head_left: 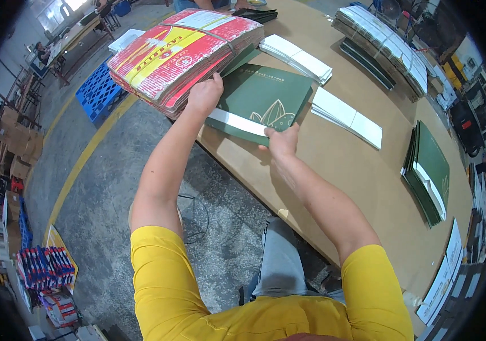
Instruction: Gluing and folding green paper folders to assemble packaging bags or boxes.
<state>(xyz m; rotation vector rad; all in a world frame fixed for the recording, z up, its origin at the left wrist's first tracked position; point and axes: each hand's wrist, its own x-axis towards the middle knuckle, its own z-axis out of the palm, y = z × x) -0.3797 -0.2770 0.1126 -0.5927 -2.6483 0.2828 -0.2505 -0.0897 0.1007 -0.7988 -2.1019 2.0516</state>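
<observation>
A flat green folder (263,96) with gold leaf line art lies tilted at the table's near-left edge, a white strip (237,122) along its near side. My right hand (283,142) grips its near right corner, thumb on top and fingers underneath. At its left edge my left hand (206,95) is closed, fingers curled; what exactly they pinch is partly hidden. Another green edge (244,60) shows behind the folder, beside a thick strapped stack (183,51) with a red and yellow printed cover.
Two white card stacks (295,57) (347,117) lie beyond and right of the folder. More green folders (428,170) are piled at the right. A strapped bundle (379,45) sits at the far right. A blue pallet (102,88) stands on the floor, left. Another person (203,4) is across the table.
</observation>
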